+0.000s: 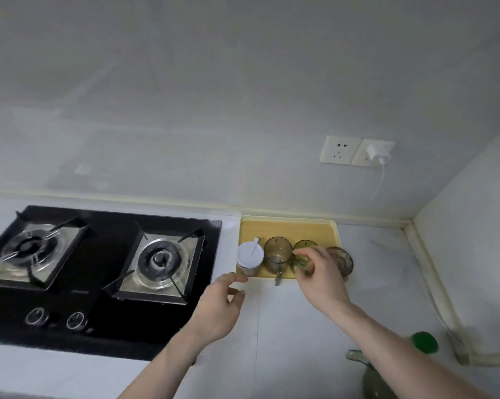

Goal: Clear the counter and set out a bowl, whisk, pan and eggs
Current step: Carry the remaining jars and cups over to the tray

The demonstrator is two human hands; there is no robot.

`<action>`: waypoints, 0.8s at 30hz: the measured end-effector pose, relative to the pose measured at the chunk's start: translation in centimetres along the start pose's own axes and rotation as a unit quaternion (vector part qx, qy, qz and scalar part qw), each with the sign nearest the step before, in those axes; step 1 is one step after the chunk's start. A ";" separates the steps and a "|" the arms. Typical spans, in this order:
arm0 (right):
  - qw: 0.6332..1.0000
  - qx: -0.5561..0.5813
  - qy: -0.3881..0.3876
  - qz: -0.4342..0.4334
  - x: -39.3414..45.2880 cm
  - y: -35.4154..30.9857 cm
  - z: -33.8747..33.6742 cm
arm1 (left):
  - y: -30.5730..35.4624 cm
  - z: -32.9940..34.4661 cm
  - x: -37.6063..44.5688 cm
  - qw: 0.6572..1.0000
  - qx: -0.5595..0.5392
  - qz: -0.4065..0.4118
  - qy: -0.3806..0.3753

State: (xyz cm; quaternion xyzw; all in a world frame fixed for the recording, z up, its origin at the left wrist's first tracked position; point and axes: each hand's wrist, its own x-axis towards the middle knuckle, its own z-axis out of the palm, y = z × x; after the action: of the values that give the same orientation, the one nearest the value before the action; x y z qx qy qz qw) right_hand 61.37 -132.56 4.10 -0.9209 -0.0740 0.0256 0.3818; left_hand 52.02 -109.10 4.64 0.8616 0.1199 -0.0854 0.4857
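A yellow tray (289, 227) lies on the white counter beside the stove. Along its front edge stand a white-lidded jar (249, 258), a brownish glass mug (277, 253) and a green glass mug (304, 249). A third, brown glass (342, 259) stands at the tray's right corner. My right hand (320, 276) reaches over the tray and its fingers close on the green mug. My left hand (221, 306) hovers just in front of the white-lidded jar, fingers apart and holding nothing. No bowl, whisk, pan or eggs are in view.
A black two-burner gas stove (105, 272) fills the left side. A glass bottle (369, 372) and a green-capped item (424, 342) stand at the lower right. Wall sockets with a white charger (378, 152) and cable are above the tray. Walls meet at the right corner.
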 end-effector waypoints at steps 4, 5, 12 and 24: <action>0.989 0.041 -0.098 -0.102 -1.4 -7.4 5.6 | -3.9 -6.0 -4.8 0.996 0.034 -0.012 0.082; 0.986 0.047 -0.118 -0.109 -1.6 -8.2 6.0 | -4.1 -6.6 -5.2 0.995 0.041 -0.008 0.092; 0.941 0.054 -0.258 -0.211 -7.3 -20.7 16.3 | -10.9 -17.7 -16.9 0.971 0.082 -0.068 0.214; 0.878 0.051 -0.350 -0.324 -18.8 -39.5 30.5 | -23.0 -32.1 -35.9 0.919 0.085 -0.140 0.359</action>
State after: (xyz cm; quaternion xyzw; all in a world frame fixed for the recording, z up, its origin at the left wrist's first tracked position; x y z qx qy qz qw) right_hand 35.03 -86.54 10.28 -0.7557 -0.4952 0.2248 0.3649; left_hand 12.03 -74.52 11.80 0.8468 0.3977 0.1528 0.3184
